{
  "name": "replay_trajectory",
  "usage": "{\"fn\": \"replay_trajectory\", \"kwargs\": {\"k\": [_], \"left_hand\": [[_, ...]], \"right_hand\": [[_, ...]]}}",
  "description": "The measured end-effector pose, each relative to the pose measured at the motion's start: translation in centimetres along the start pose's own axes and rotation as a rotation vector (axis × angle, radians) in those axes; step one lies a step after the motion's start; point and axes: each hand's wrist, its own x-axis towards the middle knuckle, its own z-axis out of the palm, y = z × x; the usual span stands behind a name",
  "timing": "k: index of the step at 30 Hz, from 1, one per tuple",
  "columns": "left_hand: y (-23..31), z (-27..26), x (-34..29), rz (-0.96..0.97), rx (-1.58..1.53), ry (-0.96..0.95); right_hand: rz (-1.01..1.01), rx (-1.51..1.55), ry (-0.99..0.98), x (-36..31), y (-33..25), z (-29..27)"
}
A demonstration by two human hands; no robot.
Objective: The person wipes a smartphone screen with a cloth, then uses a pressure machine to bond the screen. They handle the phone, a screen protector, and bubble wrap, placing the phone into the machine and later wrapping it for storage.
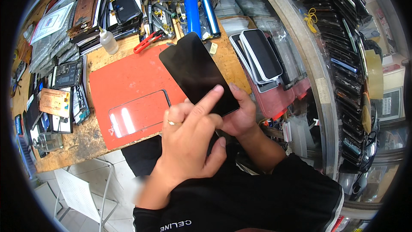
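My right hand point(241, 111) grips the lower end of a black glossy phone screen point(197, 71), with the thumb along its right edge. The screen is tilted, its notched end pointing away to the upper left. My left hand point(189, 139), wearing a ring, reaches across it. The left index fingertip touches the lower part of the black surface, while the thumb stands apart and the other fingers are partly bent. Beside them, a clear glass sheet with a thin black border point(139, 114) lies on a red mat point(122, 79) and reflects light.
Behind the mat are a small white dropper bottle point(109, 43), red-handled pliers point(147, 43), and blue cylinders point(208, 13). Opened phone parts point(68, 75) crowd the left. White-edged phone-shaped pieces point(260, 56) stand right, near a metal-framed cabinet point(319, 90). A white chair point(79, 189) stands below.
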Motion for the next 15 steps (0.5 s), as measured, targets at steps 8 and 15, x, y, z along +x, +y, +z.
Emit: {"fn": "replay_trajectory", "kwargs": {"k": [8, 15], "left_hand": [[-1.0, 0.3, 1.5, -0.001, 0.04, 0.034], [2.3, 2.7, -0.3, 0.115, -0.658, -0.301]], "right_hand": [[-0.023, -0.082, 0.124, -0.6, 0.4, 0.3], [0.109, -0.069, 0.172, -0.2, 0.4, -0.1]]}}
